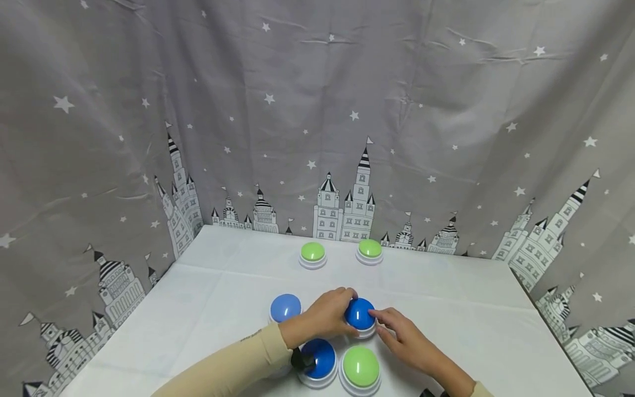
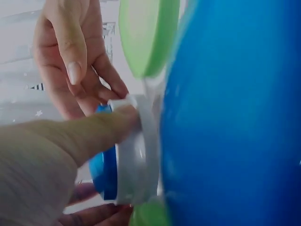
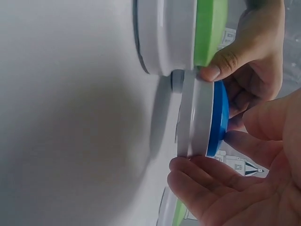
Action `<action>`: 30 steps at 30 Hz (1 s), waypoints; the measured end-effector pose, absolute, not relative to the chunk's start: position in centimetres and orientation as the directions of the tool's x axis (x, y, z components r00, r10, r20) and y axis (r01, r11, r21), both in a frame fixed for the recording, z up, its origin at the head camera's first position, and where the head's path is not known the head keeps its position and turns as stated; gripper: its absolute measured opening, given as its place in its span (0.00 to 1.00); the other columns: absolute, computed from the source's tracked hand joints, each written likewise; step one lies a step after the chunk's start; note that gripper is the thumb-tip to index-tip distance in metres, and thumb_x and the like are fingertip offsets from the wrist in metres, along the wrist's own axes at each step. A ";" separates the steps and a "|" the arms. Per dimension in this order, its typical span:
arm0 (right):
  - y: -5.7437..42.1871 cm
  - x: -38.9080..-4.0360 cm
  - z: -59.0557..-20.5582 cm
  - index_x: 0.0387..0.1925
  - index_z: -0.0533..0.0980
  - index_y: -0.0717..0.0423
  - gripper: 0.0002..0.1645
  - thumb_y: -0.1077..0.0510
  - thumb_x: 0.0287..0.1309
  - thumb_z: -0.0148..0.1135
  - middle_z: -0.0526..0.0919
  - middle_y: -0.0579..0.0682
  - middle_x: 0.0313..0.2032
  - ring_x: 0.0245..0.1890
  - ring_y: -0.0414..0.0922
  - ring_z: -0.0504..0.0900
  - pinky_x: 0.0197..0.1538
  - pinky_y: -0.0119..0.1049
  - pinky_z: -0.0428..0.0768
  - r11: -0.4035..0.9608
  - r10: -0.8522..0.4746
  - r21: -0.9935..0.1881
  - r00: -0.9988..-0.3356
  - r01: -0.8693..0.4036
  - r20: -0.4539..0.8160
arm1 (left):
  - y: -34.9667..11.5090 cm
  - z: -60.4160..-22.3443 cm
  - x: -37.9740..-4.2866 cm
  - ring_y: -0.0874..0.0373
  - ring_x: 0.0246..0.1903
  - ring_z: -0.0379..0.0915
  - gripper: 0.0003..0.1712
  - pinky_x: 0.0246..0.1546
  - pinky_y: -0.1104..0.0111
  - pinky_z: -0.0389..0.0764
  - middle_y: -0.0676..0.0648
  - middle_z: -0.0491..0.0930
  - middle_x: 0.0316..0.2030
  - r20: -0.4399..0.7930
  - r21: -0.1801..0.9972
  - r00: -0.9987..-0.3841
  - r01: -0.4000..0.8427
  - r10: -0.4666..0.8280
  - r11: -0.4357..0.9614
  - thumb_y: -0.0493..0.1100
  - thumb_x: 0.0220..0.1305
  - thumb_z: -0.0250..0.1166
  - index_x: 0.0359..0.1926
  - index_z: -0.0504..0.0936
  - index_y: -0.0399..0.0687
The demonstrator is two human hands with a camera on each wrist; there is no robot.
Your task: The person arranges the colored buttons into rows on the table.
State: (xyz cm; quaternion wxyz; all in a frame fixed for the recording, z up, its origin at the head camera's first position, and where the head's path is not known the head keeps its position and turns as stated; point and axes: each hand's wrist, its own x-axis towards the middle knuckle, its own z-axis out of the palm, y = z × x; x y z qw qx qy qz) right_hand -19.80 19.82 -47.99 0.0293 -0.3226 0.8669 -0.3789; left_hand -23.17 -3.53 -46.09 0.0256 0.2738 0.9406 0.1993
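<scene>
A dark blue dome push button (image 1: 359, 313) with a white round base is between my two hands. My left hand (image 1: 324, 314) grips it from the left, thumb on the near side of the base and fingers around the far side. In the right wrist view, the base of this blue button (image 3: 195, 115) is tilted toward that camera, and a shadow lies on the tabletop beside it. My right hand (image 1: 404, 336) has loosely bent fingers that touch the button's right edge; its thumb stands free in the left wrist view.
Nearest me are another dark blue button (image 1: 319, 358), partly covered by a black strap, and a green button (image 1: 361, 366). A lighter blue button (image 1: 285, 307) sits beyond my left wrist. Two green buttons, one (image 1: 313, 252) left and one (image 1: 370, 248) right, stand near the white table's back edge (image 1: 436, 255).
</scene>
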 end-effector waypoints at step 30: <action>20.3 -19.1 -49.0 0.66 0.69 0.56 0.25 0.51 0.74 0.52 0.76 0.47 0.53 0.56 0.46 0.76 0.58 0.46 0.77 0.558 -0.580 -0.688 -0.811 -0.464 0.076 | -3.4 -46.9 -22.6 0.57 0.45 0.75 0.41 0.50 0.63 0.78 0.50 0.77 0.46 0.006 0.279 -0.786 0.594 0.618 0.754 0.64 0.50 0.75 0.59 0.72 0.50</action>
